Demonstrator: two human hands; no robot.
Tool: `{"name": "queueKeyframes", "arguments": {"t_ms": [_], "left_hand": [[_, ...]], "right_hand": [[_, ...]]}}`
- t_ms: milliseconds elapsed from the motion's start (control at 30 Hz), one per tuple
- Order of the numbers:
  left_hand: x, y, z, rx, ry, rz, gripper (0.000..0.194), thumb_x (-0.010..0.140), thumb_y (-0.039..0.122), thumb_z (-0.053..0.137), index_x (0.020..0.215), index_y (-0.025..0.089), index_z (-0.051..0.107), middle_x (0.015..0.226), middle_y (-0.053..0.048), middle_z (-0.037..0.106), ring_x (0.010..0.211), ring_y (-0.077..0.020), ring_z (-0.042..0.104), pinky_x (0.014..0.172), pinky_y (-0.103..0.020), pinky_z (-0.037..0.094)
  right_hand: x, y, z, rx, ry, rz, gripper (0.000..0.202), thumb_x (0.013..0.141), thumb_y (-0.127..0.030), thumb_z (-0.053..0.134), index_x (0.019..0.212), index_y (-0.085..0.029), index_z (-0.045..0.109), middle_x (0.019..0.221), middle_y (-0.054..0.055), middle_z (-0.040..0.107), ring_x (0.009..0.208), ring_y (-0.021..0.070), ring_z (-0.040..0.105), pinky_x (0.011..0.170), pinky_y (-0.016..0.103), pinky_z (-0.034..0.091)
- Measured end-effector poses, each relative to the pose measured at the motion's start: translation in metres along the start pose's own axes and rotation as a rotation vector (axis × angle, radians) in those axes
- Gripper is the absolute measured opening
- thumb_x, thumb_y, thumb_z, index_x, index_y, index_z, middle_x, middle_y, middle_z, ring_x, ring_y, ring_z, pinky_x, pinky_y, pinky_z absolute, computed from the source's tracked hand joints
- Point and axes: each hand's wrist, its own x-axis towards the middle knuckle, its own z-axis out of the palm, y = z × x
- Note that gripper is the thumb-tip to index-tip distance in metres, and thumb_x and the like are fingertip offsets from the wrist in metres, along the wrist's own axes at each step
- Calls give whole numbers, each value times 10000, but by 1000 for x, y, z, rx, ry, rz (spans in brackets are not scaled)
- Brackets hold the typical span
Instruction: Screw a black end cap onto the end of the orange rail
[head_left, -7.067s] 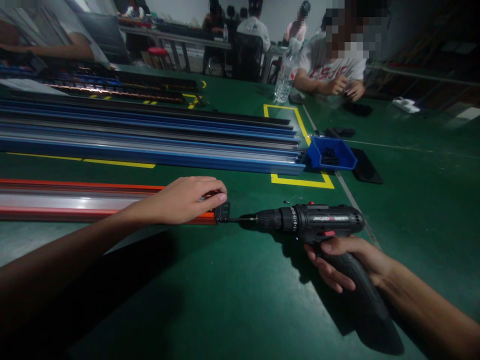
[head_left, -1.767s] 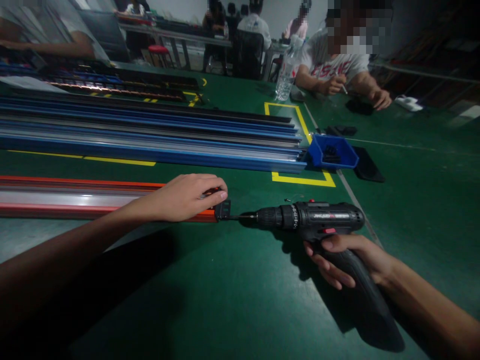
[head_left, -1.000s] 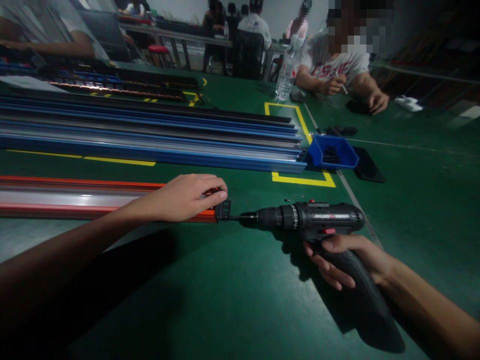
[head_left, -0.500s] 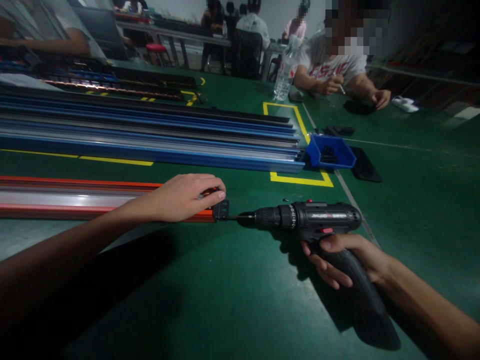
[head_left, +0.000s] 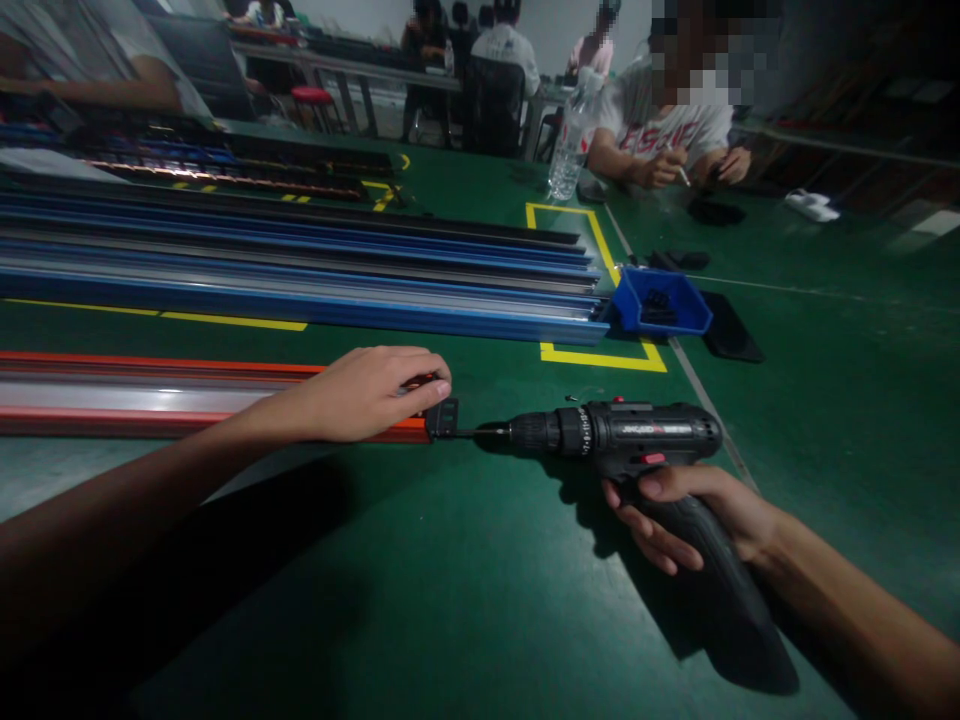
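Right hand (head_left: 724, 495) wraps snugly round the curved grip of a matte black drill (head_left: 637, 430); its slender metal bit (head_left: 480, 432) reaches the slotted bracket (head_left: 445, 415) ending the shiny red-edged rail (head_left: 150, 398), clasped under the half-curled left hand (head_left: 375, 395).

Right-hand fingers (head_left: 664, 545) grip the black drill (head_left: 649, 432).

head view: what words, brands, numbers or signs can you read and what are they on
Co-worker's shirt: red letters, apparently starting "ES"; the rest is too blurred.
Drill side: white and red lettering, too blurred to read surely.
Drill's collar ring: white markings, too small to read surely.
Clear bottle: red marks, no readable words.
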Motion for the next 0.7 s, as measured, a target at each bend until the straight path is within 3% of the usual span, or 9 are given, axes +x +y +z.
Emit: {"name": "queueKeyframes", "arguments": {"t_ms": [700], "left_hand": [[0, -1, 0, -12, -7, 1, 423, 1059, 541, 386, 1099, 249, 689, 1080, -37, 726, 954, -213, 660, 791, -318, 438]], "right_hand": [[0, -1, 1, 7, -17, 7, 283, 901, -283, 668, 1083, -93, 772, 793, 42, 710, 426, 73, 592, 554, 234, 596]]}}
